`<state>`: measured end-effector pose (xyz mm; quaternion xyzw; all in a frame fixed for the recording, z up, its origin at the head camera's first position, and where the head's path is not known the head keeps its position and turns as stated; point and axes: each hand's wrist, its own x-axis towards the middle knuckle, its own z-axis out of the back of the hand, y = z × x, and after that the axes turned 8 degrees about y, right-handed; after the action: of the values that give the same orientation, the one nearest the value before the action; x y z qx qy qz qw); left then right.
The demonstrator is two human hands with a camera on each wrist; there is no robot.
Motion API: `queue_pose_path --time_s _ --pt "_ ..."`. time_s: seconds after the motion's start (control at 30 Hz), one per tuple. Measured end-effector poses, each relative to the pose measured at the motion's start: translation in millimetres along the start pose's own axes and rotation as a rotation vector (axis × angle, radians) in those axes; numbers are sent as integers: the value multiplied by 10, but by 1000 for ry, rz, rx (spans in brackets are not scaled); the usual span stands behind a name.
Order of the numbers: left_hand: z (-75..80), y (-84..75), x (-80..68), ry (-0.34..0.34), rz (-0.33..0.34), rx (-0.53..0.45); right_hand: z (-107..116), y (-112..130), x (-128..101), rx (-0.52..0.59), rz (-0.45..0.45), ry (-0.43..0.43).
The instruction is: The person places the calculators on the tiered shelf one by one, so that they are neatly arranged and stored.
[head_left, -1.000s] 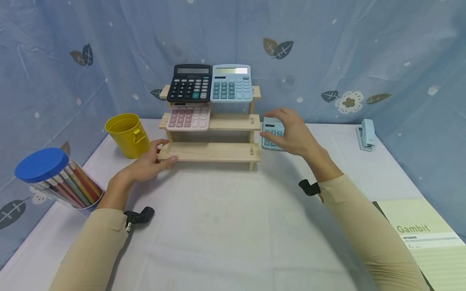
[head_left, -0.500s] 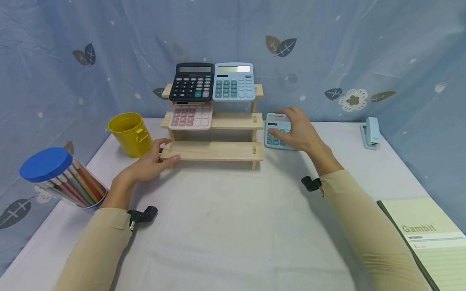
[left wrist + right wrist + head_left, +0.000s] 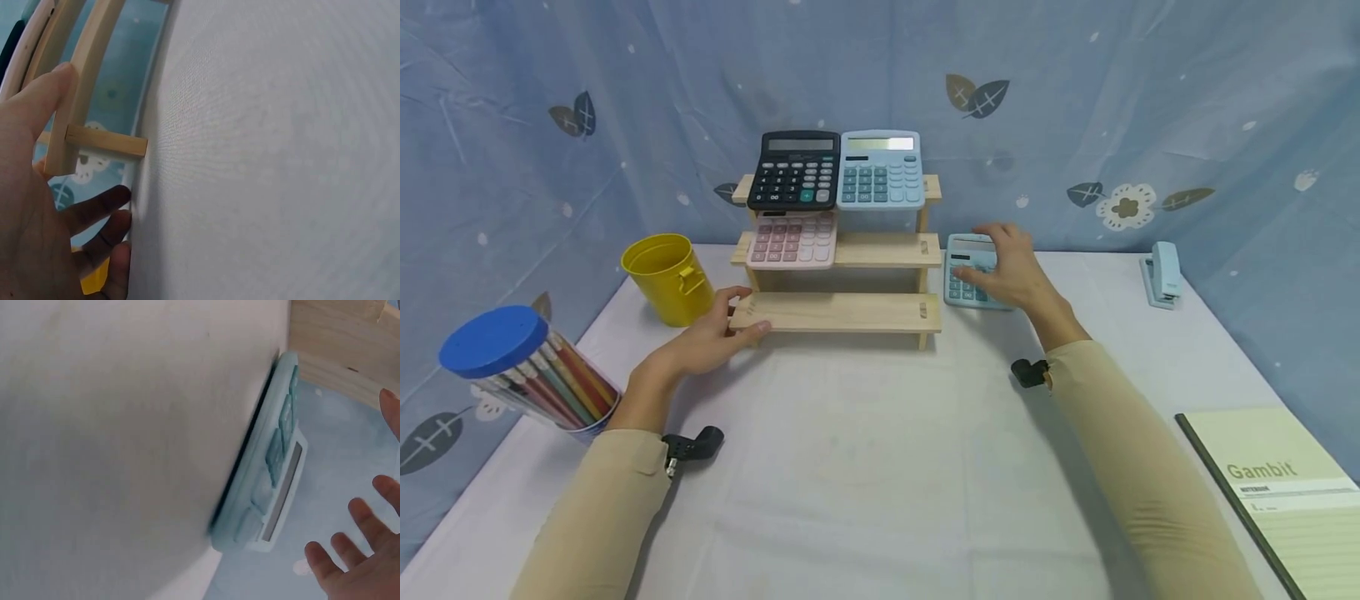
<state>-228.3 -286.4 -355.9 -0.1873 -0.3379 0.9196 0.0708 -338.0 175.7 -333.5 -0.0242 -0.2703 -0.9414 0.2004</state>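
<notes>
My left hand (image 3: pixel 703 340) grips the left end of the lowest board on a three-tier wooden rack (image 3: pixel 842 312). Its thumb lies on the front edge, as the left wrist view also shows, and the lower fingers spread behind. Beside the rack's right end a small turquoise calculator (image 3: pixel 958 292) lies flat on the table. Over it hovers my right hand (image 3: pixel 1013 273), thumb and fingers spread apart; the right wrist view shows a gap between the fingers and the calculator. A black calculator (image 3: pixel 793 171) and a light blue calculator (image 3: pixel 881 171) sit on the top tier, a pink calculator (image 3: pixel 792 242) on the middle tier.
Left of the rack stands a yellow bucket (image 3: pixel 670 283); nearer is a clear tub of pencils (image 3: pixel 542 375) with a blue lid. A pale blue stapler (image 3: pixel 1163 275) is at the back right, a notebook (image 3: pixel 1270 492) at the front right. Blue patterned cloth surrounds the table.
My right hand has moved slightly right relative to the turquoise calculator, so more of the calculator shows left of it. My left hand keeps its place on the rack.
</notes>
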Motion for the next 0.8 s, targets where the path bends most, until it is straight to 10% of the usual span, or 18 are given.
queue_pose_path --time_s 0.8 --pt "3 21 0 6 -12 -10 -240 104 180 6 -397 170"
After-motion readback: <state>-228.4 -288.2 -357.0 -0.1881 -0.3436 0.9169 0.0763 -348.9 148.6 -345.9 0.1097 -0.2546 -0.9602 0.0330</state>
